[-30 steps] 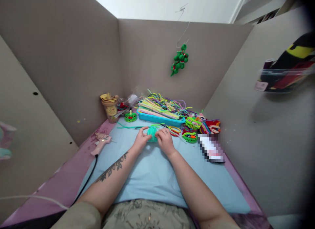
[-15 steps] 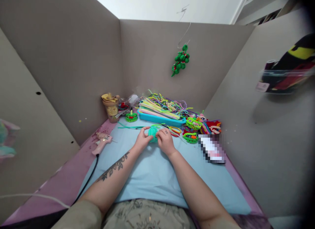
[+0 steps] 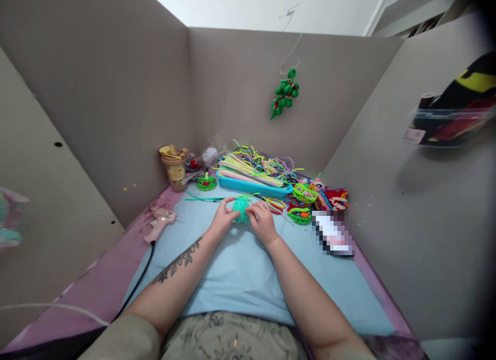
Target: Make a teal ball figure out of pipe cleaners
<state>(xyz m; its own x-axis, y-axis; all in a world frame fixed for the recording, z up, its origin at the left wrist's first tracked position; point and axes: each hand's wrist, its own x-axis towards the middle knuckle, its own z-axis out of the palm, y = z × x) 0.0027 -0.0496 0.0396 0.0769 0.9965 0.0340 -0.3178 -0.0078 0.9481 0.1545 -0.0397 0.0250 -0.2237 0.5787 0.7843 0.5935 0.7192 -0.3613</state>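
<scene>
A rounded teal fuzzy piece (image 3: pixel 241 209), apparently wound from pipe cleaner, is up between my two hands over the blue cloth (image 3: pixel 240 277). My left hand (image 3: pixel 223 217) grips its left side, thumb in front and fingers behind. On the opposite side, my right hand (image 3: pixel 263 221) pinches at the edge with thumb and fingertips; whether a loose end lies in that pinch is too small to tell. Teal pipe cleaners (image 3: pixel 203 199) lie on the cloth just beyond my left hand. Behind my right hand are pliers or scissors with yellow and red handles (image 3: pixel 276 205), partly covered.
A blue tray (image 3: pixel 251 184) heaped with pipe cleaners stands at the back. To the left are a lidded cup (image 3: pixel 174 169) and a pink glue gun (image 3: pixel 161 225) with a black cord. Fuzzy green figures (image 3: pixel 300 215) and a blurred-out flat device (image 3: pixel 333 233) lie right.
My hands stay around the teal piece in nearly the same place. The piece looks slightly turned between my fingers, and the view has shifted a little.
</scene>
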